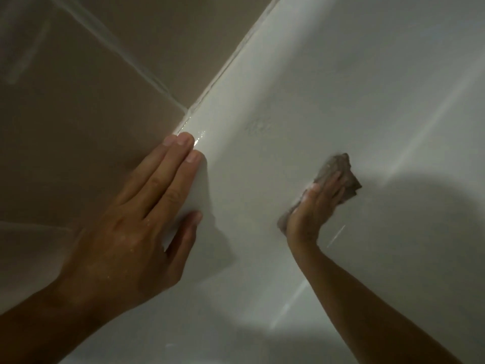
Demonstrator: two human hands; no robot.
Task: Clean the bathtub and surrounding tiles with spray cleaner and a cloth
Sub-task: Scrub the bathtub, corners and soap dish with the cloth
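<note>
The white bathtub (301,74) fills the right and lower part of the head view, its rim running diagonally from upper right to lower left. Beige wall tiles (78,114) with pale grout lines meet that rim on the left. My left hand (136,222) lies flat with straight fingers on the rim, fingertips near the tile joint. My right hand (312,208) presses a grey-brown cloth (341,174) against the tub's inner wall, fingers spread over it. The cloth shows above and below the hand. No spray bottle is in view.
A wet gleam and small droplets sit on the rim beside my left fingertips. A faint smudge of foam (258,126) marks the tub wall above the cloth. A dark shadow (420,232) falls on the tub at right.
</note>
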